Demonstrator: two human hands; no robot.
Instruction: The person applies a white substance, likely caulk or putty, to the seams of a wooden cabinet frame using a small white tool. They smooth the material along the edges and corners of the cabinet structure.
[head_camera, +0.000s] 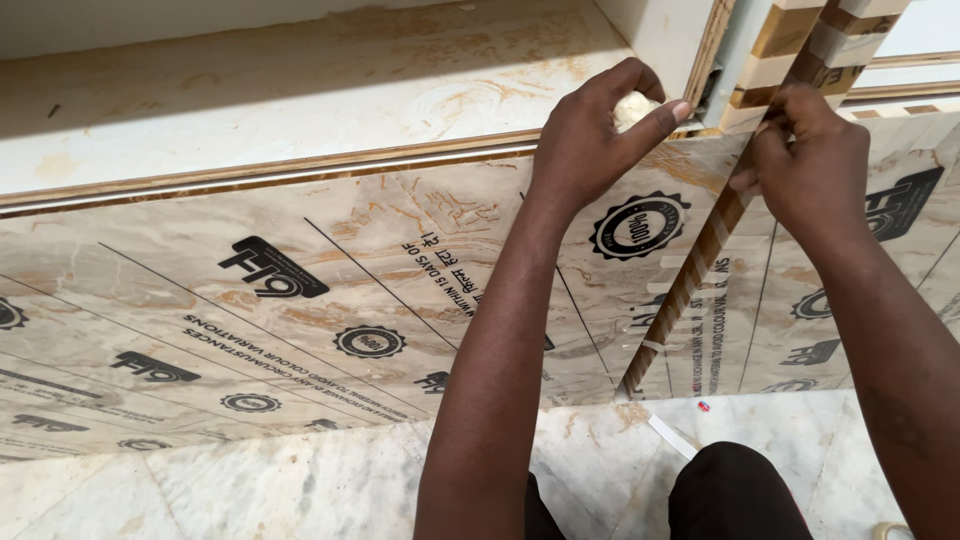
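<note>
Putty lump (634, 108), off-white, sits at 1 o'clock of the frame, pinched in my left hand (590, 140) against the corner where the film-wrapped panel (330, 290) meets the white frame (670, 35). Left fingers (668, 112) curl nearly closed around it, thumb on top. I judge it soft, light and crumbly: hold it loosely in the fingertips, don't squeeze hard. My right hand (815, 165), at 3 o'clock of the lump, closes on the striped wooden strip (700, 270) leaning across the panel; its fingers wrap the strip's upper part. The strip looks stiff and thin, best gripped by its edges. Marble floor (260, 480) lies at 6 o'clock.
</note>
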